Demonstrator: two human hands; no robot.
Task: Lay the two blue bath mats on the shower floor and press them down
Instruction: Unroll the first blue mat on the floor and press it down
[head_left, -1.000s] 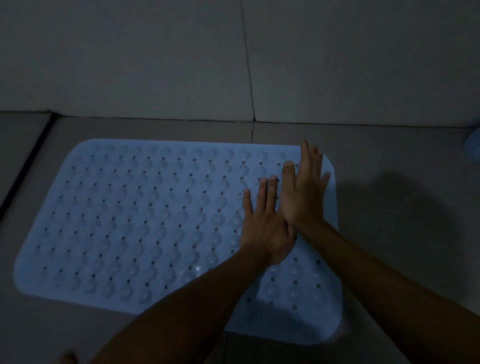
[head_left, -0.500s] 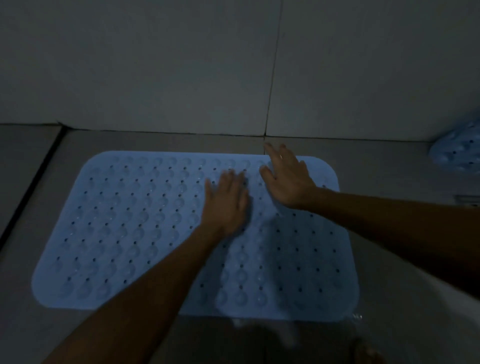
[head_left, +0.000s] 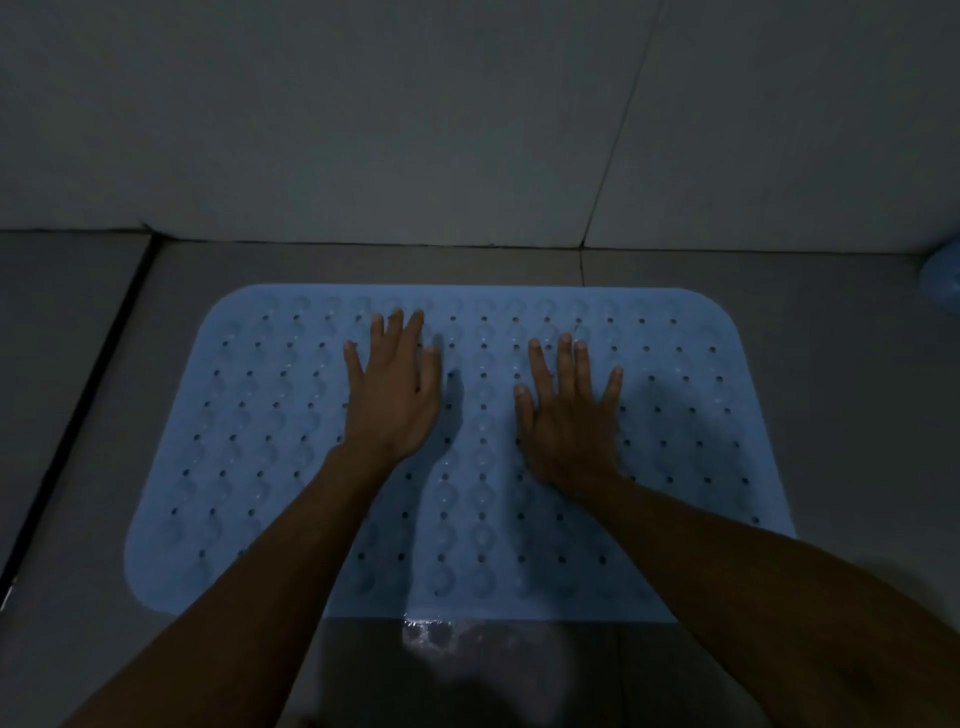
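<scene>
A blue bath mat lies flat on the grey shower floor, its far long edge near the base of the tiled wall and its near edge just beyond a small wet glint on the floor. Both hands rest palm-down on its far middle part: the left hand left of centre, the right hand right of centre, a strip of bare mat between them. The fingers of both hands are spread apart and laid flat, gripping nothing. The step in hand appears to be the pressing down of this first mat, to seat it against the floor. The light is dim, so whether every part has taken hold cannot be told; the corners look flat, though the near right corner is hidden behind the right forearm. At the far right edge of the view, near the wall, a pale blue shape is partly cut off; it may be the second mat, not yet laid. The next move likely calls for working the flat palms outward toward the left and right ends and the near edge, with steady downward weight. Then the second mat would be fetched and spread on the bare floor beside the first.
</scene>
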